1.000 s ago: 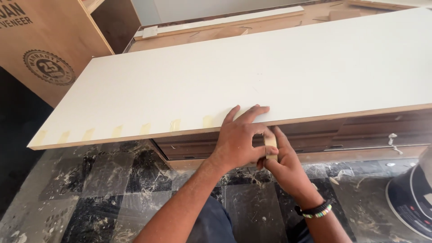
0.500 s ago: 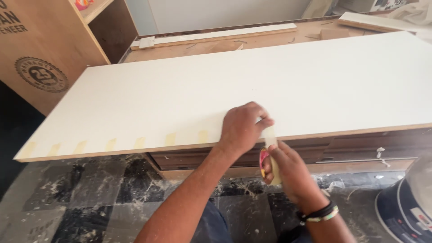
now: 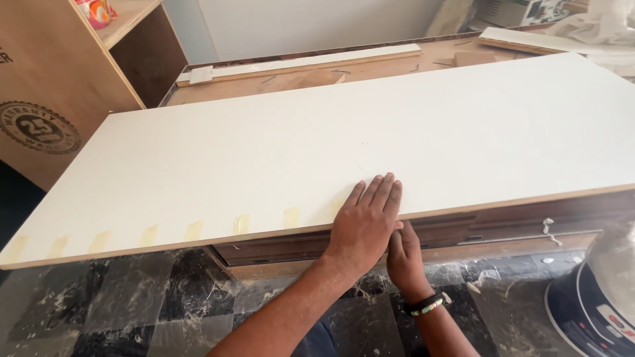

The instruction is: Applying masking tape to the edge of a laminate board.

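Note:
A large white board [image 3: 397,125] lies flat across a brown workbench [image 3: 509,228]. Several short strips of pale tape [image 3: 291,217] are folded over its front edge, running off to the left. My left hand [image 3: 367,221] rests flat on the board's top at the front edge, fingers straight and close together, holding nothing. My right hand [image 3: 405,254], with a beaded band [image 3: 424,305] on its wrist, is just below it against the board's edge. Its fingers are partly hidden behind the left hand, so I cannot see whether it holds anything.
A plywood cabinet [image 3: 59,99] stands at the left. Long white and wooden strips [image 3: 297,65] lie on the bench behind the board. A round tub [image 3: 589,297] sits on the floor at the lower right. The marbled floor [image 3: 132,304] is strewn with sawdust.
My left hand has flattened on the board and slid slightly right. My right hand, which held a small red and yellow object half a second ago, has risen under the board's edge.

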